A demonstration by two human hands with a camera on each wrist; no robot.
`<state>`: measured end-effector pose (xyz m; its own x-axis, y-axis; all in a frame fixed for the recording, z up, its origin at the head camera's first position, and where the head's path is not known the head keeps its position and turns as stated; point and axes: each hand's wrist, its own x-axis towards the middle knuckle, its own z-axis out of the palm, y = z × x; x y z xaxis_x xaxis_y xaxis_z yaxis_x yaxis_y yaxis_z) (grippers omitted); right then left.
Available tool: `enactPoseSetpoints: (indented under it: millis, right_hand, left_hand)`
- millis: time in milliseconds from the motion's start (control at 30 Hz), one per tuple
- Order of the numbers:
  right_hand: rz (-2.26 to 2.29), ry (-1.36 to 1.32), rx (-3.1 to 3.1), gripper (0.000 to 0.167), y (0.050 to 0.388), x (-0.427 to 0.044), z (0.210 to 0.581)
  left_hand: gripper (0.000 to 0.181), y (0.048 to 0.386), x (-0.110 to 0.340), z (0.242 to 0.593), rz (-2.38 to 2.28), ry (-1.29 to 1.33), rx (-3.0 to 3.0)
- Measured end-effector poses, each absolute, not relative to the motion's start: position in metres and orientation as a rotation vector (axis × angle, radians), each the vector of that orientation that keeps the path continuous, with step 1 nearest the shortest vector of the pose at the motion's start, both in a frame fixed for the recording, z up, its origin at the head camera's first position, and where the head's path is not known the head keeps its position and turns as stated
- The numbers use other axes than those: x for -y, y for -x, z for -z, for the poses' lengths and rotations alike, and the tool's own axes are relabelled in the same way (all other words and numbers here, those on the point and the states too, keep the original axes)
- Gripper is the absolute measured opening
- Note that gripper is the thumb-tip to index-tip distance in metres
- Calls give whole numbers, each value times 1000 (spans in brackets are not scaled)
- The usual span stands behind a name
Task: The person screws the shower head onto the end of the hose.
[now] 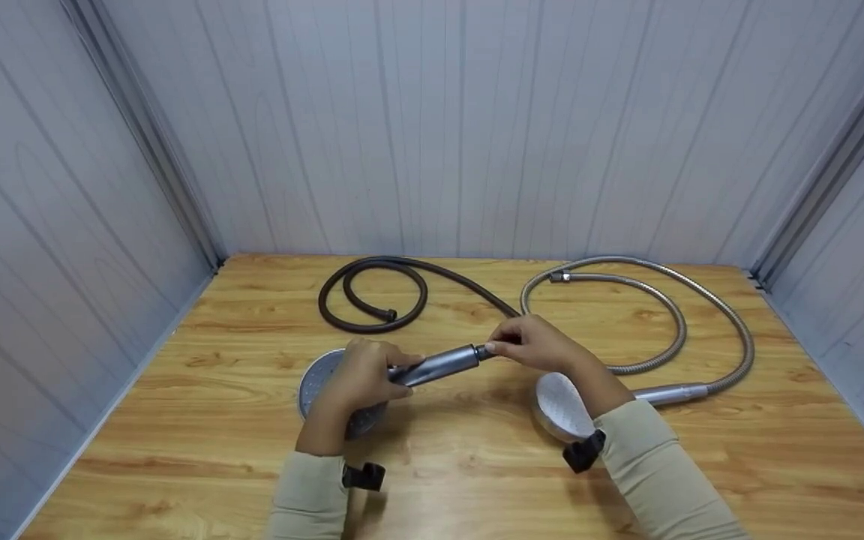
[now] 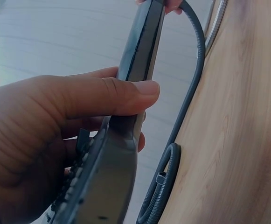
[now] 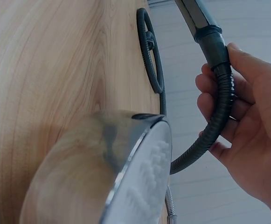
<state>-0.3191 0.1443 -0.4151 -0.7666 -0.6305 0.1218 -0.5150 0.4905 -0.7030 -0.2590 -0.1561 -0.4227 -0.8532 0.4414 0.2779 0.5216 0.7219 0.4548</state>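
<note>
My left hand [image 1: 361, 375] grips a dark grey shower head [image 1: 443, 365] by its handle near the head, thumb on one side and fingers on the other in the left wrist view. The round spray face [image 1: 319, 386] lies partly hidden behind that hand. At the handle's end, my right hand [image 1: 533, 343] pinches the black hose connector [image 3: 215, 52] between thumb and fingers. The connector meets the handle's end; how far it is threaded I cannot tell. From there the black hose [image 1: 469, 283] runs back and coils on the table, its free end nut [image 1: 389, 316] inside the coil.
A chrome shower head [image 1: 563, 405] with a white face lies under my right forearm, its handle [image 1: 672, 394] joined to a silver hose [image 1: 739, 330] looping at the right. Pale panel walls [image 1: 432, 127] stand behind and beside the wooden table [image 1: 199, 420].
</note>
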Motion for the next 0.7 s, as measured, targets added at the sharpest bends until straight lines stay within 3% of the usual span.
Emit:
enactPoseSetpoints:
  millis: [233, 700]
  right_hand:
    - [1256, 1019, -2553, 24, 317, -145, 416]
    - [1381, 1054, -2553, 18, 317, -142, 420]
  left_hand:
    - [45, 258, 157, 421, 805, 791, 2740]
    - [46, 259, 160, 421, 816, 800, 2726]
